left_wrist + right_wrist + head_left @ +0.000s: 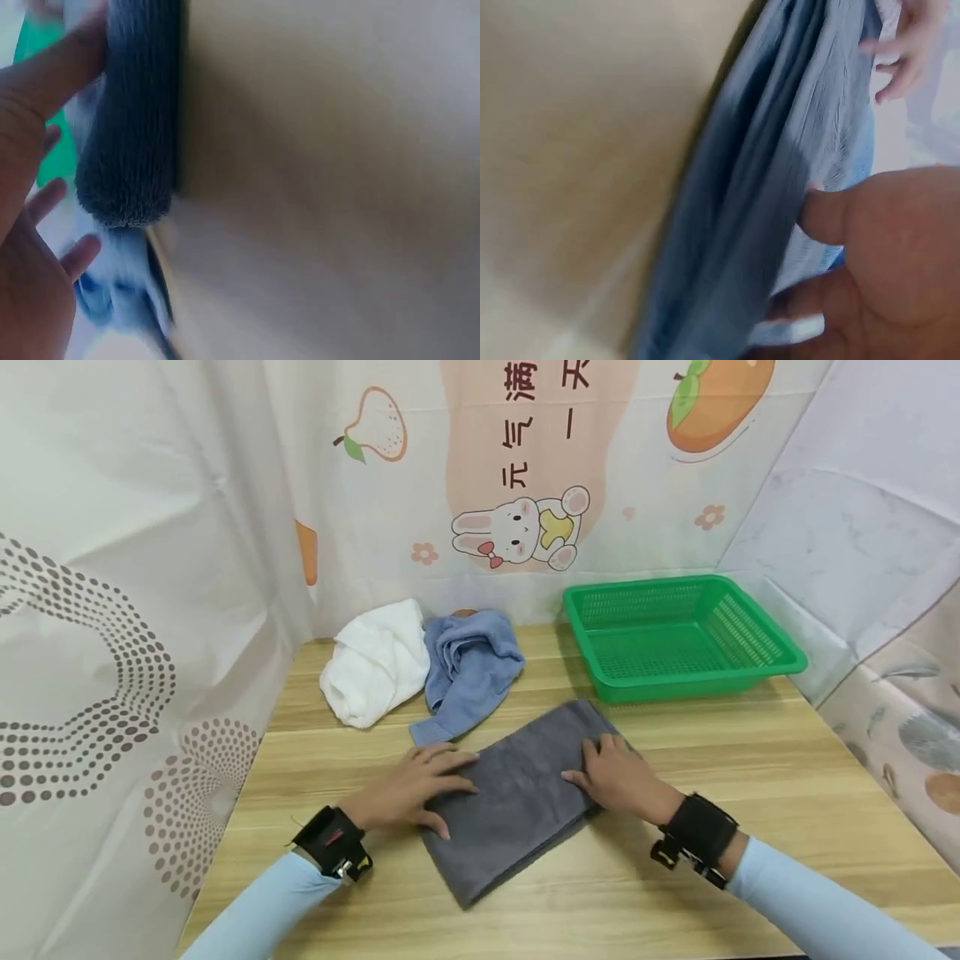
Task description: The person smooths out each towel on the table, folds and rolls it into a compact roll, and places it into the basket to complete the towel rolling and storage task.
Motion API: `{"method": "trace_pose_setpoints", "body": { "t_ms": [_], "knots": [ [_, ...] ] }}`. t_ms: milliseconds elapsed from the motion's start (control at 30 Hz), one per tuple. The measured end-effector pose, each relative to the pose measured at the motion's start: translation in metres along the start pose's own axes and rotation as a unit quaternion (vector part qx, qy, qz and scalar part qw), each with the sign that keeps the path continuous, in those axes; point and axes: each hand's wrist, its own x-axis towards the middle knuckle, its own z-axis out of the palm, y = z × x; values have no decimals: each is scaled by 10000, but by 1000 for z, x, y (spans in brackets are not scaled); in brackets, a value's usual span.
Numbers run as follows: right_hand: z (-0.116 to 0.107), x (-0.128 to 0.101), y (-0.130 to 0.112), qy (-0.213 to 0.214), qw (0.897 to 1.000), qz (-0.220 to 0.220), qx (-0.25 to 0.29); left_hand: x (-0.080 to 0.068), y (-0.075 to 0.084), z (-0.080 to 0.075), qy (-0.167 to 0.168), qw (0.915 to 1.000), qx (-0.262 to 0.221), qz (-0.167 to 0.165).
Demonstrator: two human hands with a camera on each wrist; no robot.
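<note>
- At the near middle of the wooden table, both hands lie flat on a folded grey towel.
- Left hand rests on the towel's left edge, fingers straight and spread, thumb along the near side; it grips nothing.
- Right hand presses the towel's right edge, fingers extended and pointing left, likewise not gripping.
- Between them the towel's long axis runs diagonally, from near-left to far-right; each hand sits on one long side, neither clearly nearer.
- Farther off to the left, a crumpled blue towel touches a bunched white towel.
- Far right stands a green basket, just beyond the grey towel's far corner.
</note>
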Motion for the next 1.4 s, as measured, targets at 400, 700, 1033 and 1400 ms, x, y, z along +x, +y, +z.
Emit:
{"method": "trace_pose_setpoints", "body": {
  "t_ms": [400, 700, 1033, 1400],
  "knots": [
    [60, 126, 44, -1295, 9845, -282, 1153, 40, 77, 41, -1489, 9868, 640, 19],
    [53, 139, 44, -1222, 9849, -505, 1121, 59, 85, 47, -1706, 9839, 525, 18],
    [7, 20, 4, 1139, 9600, -2398, 893, 28, 80, 42, 155, 9975, 408, 556],
    [15, -79, -20, 740, 9534, -2914, 260, 16, 77, 44, 863, 9852, 1108, 981]
  ]
}}
